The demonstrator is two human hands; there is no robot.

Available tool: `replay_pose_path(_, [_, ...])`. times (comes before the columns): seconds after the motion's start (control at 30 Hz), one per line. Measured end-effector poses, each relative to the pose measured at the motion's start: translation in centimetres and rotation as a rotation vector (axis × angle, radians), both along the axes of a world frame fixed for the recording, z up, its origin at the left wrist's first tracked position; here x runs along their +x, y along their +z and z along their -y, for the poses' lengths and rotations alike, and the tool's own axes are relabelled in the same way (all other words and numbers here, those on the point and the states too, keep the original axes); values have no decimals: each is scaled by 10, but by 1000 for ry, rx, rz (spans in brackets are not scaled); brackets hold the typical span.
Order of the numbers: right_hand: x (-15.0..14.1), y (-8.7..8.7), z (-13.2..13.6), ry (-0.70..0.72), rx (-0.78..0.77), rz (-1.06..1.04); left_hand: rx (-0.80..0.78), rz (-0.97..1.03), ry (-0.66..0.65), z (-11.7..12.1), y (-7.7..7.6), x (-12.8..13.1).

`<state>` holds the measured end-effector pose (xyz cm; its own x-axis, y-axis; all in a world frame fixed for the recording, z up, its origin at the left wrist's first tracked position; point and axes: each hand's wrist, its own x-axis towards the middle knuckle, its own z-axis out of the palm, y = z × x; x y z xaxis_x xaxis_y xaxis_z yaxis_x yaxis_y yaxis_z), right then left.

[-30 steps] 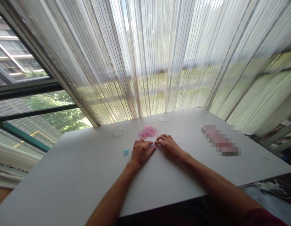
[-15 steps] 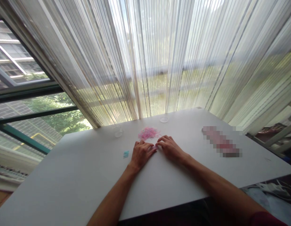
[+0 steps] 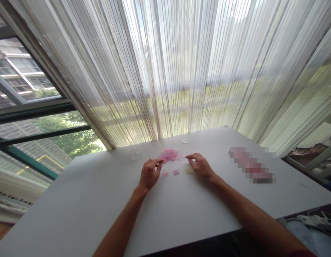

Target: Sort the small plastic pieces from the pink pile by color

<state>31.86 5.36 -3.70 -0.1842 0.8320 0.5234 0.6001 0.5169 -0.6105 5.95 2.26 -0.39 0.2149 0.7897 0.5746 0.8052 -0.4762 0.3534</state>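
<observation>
A loose pile of thin pink strands (image 3: 169, 155), possibly small rubber bands, lies on the white table (image 3: 82, 214). My left hand (image 3: 149, 174) rests just below the pile, its fingertips reaching the pile's left edge. My right hand (image 3: 200, 166) sits to the right with curved fingers, nearest a small pale yellow piece (image 3: 189, 170). Between my hands lie two small pink pieces (image 3: 176, 172) (image 3: 164, 174). Neither hand visibly holds anything.
A transparent cup (image 3: 134, 153) and a transparent round dish (image 3: 186, 140) stand near the far edge of the table. A long pixelated pink object (image 3: 250, 164) lies on the right. Sheer striped curtains and a window rise behind the table.
My hands have drawn apart and moved back from the pile, uncovering the small pink and yellow pieces. The small teal piece left of my left hand no longer shows.
</observation>
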Motion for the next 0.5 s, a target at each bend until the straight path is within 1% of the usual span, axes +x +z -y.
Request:
replay_pose_path(0.1, [4, -2, -6, -99, -80, -125, -109, -12, 0, -17, 18, -9])
replay_pose_path(0.17, [5, -4, -9, -128, -99, -158, -203, -70, -11, -30, 28, -11])
replay_pose_path(0.23, [3, -5, -9, -134, -95, -161, -273, -159, -48, -43, 34, -9])
replay_pose_path(0.3, [2, -6, -9, -124, -83, -152, -314, -259, -81, -55, 36, -2])
replay_pose_path(0.37, [2, -6, -9, -118, -76, -148, -333, -347, -78, -66, 36, 7])
replay_pose_path(0.5, [2, -8, -9, -123, -83, -150, -350, -433, -57, -82, 32, 27])
